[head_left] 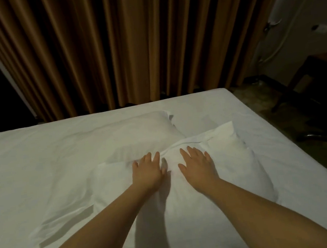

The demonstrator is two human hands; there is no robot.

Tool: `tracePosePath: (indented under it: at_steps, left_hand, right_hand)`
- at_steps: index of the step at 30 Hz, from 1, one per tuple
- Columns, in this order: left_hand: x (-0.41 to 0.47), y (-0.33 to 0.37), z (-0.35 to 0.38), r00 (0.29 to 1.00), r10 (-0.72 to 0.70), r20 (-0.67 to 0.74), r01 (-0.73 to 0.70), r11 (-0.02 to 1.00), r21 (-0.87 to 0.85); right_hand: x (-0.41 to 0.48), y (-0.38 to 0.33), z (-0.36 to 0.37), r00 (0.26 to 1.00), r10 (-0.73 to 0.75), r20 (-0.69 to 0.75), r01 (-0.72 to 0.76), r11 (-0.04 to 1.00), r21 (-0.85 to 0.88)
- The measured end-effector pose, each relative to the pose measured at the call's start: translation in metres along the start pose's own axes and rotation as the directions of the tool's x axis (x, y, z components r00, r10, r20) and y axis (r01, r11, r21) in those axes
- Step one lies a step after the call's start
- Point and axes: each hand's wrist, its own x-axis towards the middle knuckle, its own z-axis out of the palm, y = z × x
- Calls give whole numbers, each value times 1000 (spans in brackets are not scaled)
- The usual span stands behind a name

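Evidently soft and light — my left hand [148, 171] and right hand [196, 166] press flat-fingered, grasping nothing, on the near pillow [229, 157]; its corners offer the best hold.

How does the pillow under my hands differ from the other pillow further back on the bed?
The near pillow has the left hand and right hand flat on it; the far pillow is untouched. The near pillow is creased by the hands; the far pillow looks smoother. The near pillow lies further right, the far pillow further left, their edges meeting. Both are white, on a white sheet.
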Motion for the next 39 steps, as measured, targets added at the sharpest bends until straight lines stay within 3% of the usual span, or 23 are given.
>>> tracePosePath:
  at_steps: [7, 12, 16, 22, 25, 30, 32, 35, 39]
  left_hand:
    - [81, 9, 68, 974, -202, 100, 193, 977, 92]
    - [134, -25, 102, 906, -183, 381, 148, 982, 121]
    - [157, -36, 138, 847, -161, 507, 125, 987, 103]
    - [163, -44, 180, 802, -187, 567, 180, 981, 70]
    - [167, -47, 189, 781, -212, 587, 206, 975, 78]
    - [177, -45, 194, 730, -249, 636, 287, 957, 45]
    - [180, -43, 193, 701, -221, 678, 301, 954, 0]
    - [174, -39, 192, 674, -215, 706, 339, 940, -37]
    - [151, -27, 191, 676, -266, 687, 333, 942, 37]
  right_hand:
    - [114, 68, 47, 964, -246, 102, 250, 968, -32]
    - [189, 89, 94, 822, -351, 449, 340, 934, 109]
    - [207, 102, 135, 738, -394, 548, 376, 914, 152]
    - [218, 104, 173, 645, -427, 633, 342, 903, 261]
    - [230, 101, 184, 616, -391, 683, 331, 916, 226]
    - [229, 96, 192, 646, -536, 543, 573, 811, 120]
    - [229, 98, 197, 626, -596, 503, 628, 767, 127]
    - [227, 99, 203, 590, -550, 591, 553, 809, 200]
    - [212, 96, 204, 592, -474, 652, 466, 861, 203]
